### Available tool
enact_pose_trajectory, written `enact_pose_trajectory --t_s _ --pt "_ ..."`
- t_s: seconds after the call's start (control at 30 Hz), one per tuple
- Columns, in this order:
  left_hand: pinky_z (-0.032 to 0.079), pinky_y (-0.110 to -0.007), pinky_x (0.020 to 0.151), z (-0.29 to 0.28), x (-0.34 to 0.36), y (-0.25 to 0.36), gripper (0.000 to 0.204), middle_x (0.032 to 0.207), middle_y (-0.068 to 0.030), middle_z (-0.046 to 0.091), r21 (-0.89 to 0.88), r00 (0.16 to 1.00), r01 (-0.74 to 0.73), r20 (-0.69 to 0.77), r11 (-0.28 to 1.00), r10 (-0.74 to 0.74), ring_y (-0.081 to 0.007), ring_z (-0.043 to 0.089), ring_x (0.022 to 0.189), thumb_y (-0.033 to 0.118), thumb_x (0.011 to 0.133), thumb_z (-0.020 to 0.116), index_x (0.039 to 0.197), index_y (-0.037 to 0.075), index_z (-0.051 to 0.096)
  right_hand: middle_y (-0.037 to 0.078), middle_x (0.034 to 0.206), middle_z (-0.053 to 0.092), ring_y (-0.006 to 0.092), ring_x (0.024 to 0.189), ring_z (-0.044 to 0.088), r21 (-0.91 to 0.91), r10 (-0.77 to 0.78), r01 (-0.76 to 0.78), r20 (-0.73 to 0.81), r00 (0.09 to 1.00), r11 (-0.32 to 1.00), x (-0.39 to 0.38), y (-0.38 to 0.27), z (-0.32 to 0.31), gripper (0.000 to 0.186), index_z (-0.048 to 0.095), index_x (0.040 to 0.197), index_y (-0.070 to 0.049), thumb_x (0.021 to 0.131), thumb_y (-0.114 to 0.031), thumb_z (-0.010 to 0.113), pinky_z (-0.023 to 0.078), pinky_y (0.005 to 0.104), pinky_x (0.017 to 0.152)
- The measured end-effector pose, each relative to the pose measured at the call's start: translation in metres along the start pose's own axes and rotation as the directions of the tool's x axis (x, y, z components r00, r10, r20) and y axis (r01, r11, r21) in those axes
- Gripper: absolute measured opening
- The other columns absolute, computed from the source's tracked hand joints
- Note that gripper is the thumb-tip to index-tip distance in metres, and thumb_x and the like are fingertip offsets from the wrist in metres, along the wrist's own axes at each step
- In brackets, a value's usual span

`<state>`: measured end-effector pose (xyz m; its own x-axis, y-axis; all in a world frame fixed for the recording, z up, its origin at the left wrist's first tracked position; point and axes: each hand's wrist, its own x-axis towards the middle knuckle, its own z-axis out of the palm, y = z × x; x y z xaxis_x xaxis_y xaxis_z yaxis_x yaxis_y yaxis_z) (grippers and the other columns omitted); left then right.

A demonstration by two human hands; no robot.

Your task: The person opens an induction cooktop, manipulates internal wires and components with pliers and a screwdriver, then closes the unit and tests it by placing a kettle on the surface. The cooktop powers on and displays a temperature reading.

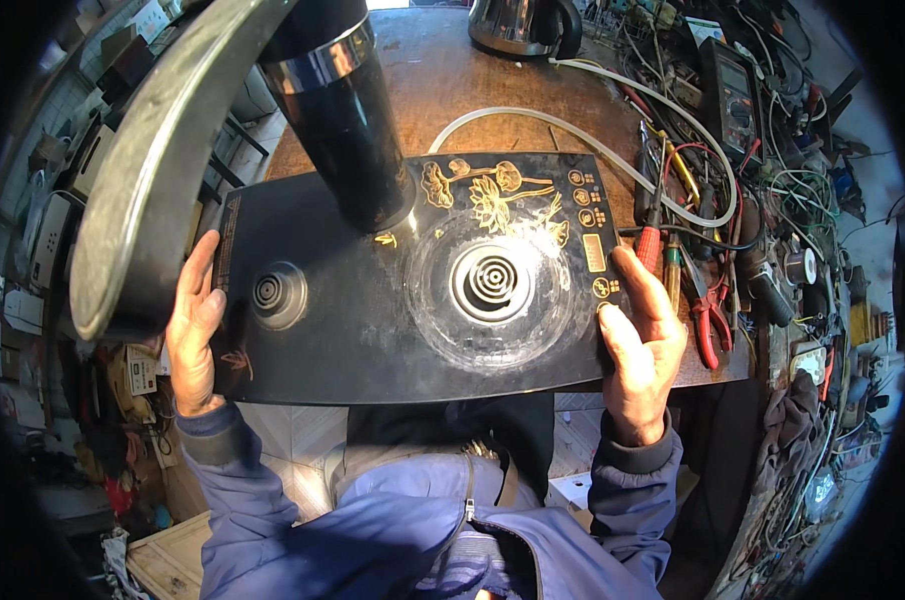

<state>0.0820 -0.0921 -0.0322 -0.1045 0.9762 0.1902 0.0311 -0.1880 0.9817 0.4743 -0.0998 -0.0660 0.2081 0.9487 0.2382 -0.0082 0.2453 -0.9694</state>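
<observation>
A black glass-topped electric tea stove (358,345) lies in front of me, its near edge reaching past the wooden table. Gold lotus drawings and touch symbols mark its top. A round metal kettle connector (494,280) sits at the right of the panel, a smaller round one (279,292) at the left. From its back rises a thick black column (348,140) with a chrome ring; a curved black arm (163,150) reaches left above it. My left hand (195,325) holds the left edge. My right hand (645,345) grips the right edge, thumb on top beside the symbols.
A metal kettle (518,25) stands at the back of the wooden table (423,70). A pale tube (533,112) curves behind the stove. At the right lie red-handled pliers (711,325), screwdrivers (649,245), a multimeter (730,95) and tangled wires (823,190).
</observation>
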Motion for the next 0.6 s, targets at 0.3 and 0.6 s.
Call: enact_pose_trajectory --t_s 0.3,0.6 --pt "0.045 -0.036 0.110 -0.015 0.048 0.013 0.076 0.146 -0.0219 0.049 0.042 0.993 -0.010 0.120 0.999 0.004 -0.0250 0.056 0.129 0.026 0.094 0.066 0.152 -0.009 0.031 0.026 0.149 0.047 0.0322 0.140 0.045 -0.101 -0.085 0.083 -0.012 0.996 0.991 0.004 -0.004 0.006 0.055 0.053 0.136 0.011 0.085 -0.006 0.065 0.033 0.0417 0.117" --pt "0.038 -0.038 0.115 -0.002 0.054 -0.005 0.081 0.148 -0.0210 0.048 -0.145 0.977 0.079 0.207 0.986 -0.048 -0.0260 0.051 0.134 0.028 0.089 0.070 0.150 -0.009 0.034 0.027 0.148 0.048 0.0323 0.140 0.046 -0.010 -0.069 0.068 -0.053 0.996 0.998 0.000 0.003 0.001 0.053 0.057 0.132 0.009 0.085 -0.013 0.069 0.033 0.0418 0.117"
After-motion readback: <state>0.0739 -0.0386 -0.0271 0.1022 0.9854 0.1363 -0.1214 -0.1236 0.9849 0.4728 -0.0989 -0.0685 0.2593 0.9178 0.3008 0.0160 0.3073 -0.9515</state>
